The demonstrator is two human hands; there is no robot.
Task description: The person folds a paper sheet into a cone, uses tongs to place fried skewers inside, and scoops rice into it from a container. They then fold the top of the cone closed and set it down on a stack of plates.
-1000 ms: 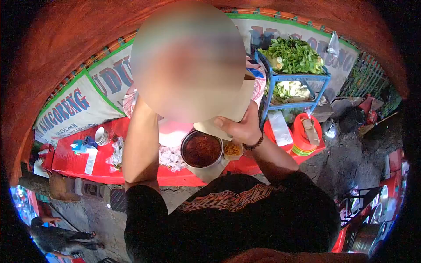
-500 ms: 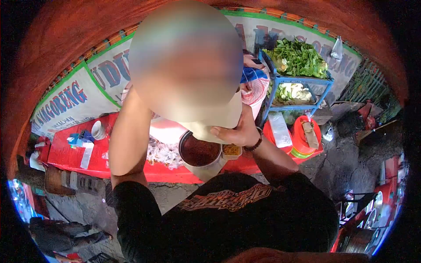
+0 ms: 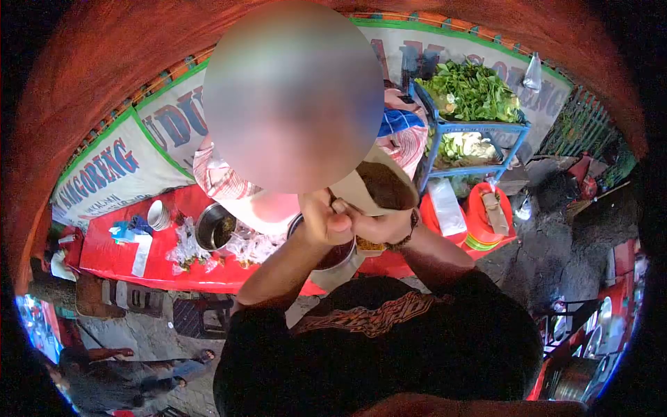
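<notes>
My left hand (image 3: 325,221) and my right hand (image 3: 385,228) meet over the table, fingers closed at the lower edge of a beige paper (image 3: 349,191). A dark area fills the upper right part of the paper; a blurred disc hides the rest. Just beneath my hands stands a pot (image 3: 338,262) with dark red contents, partly covered by my left wrist. A small container of yellow food (image 3: 369,244) is beside it, under my right hand.
The red table (image 3: 111,260) bears a metal pot (image 3: 214,229), plastic bags (image 3: 187,247) and stacked white bowls (image 3: 159,215). A blue rack (image 3: 479,127) holds leafy greens (image 3: 472,94). Red tubs (image 3: 488,210) stand at right. A person in pink stripes (image 3: 219,174) faces me; another (image 3: 111,379) is lower left.
My left hand has come out from behind the blur, down and right to meet my right hand. The paper has tilted, showing its dark area. The metal pot at left is now uncovered.
</notes>
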